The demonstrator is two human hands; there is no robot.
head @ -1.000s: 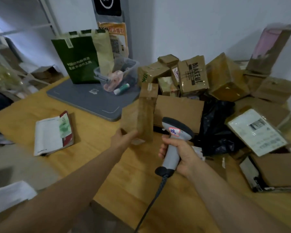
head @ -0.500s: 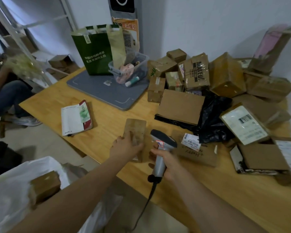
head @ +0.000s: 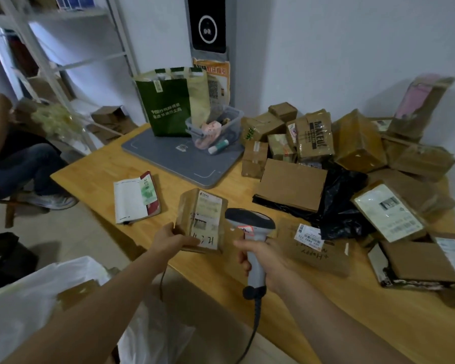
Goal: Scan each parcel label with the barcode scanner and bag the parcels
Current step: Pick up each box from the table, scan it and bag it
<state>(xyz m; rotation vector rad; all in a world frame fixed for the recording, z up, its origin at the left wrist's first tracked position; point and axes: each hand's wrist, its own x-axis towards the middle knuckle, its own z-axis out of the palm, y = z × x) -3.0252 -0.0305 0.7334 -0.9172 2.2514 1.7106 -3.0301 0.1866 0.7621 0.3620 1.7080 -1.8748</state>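
The left hand (head: 172,239) grips a small brown parcel (head: 186,211) at its near-left corner. Its thumb lies across the bottom edge of the white label (head: 208,219), and the other fingers are hidden underneath. The parcel sits just above the desk (head: 326,311) at its front edge, label up. Just beside its right edge is the barcode scanner (head: 248,219). The right hand (head: 267,256) has its fingers (head: 243,260) wrapped round the scanner's grey handle. A white bag (head: 24,311) lies lower left.

One parcel (head: 201,222): has been turned label-face to the camera by the left hand (head: 172,239), lowered beside the scanner (head: 250,227) head.
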